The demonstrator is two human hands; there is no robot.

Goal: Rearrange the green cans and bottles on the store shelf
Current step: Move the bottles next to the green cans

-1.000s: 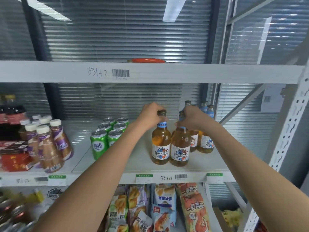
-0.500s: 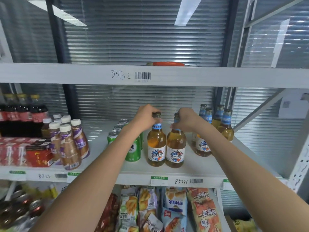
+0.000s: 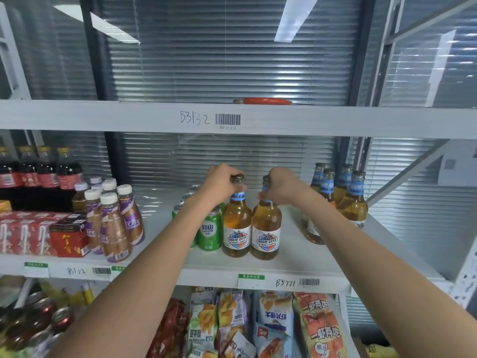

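Observation:
Two amber glass beer bottles with blue-and-white labels stand side by side on the white middle shelf (image 3: 296,264). My left hand (image 3: 220,180) grips the neck of the left bottle (image 3: 237,223). My right hand (image 3: 280,186) grips the neck of the right bottle (image 3: 266,228). Both bottles stand upright, touching each other. Just left of them stand the green cans (image 3: 210,231), partly hidden behind my left forearm; the left bottle is right against the front can.
More of the same beer bottles (image 3: 353,202) stand at the back right. Purple-labelled coffee bottles (image 3: 113,223), red cartons (image 3: 68,236) and dark soda bottles (image 3: 46,177) fill the left. Snack bags (image 3: 273,321) lie on the shelf below. An upper shelf beam (image 3: 335,121) runs overhead.
Both hands have slid the two bottles leftward along the shelf, away from the bottle group at the right, until they stand against the green cans. My view has turned left.

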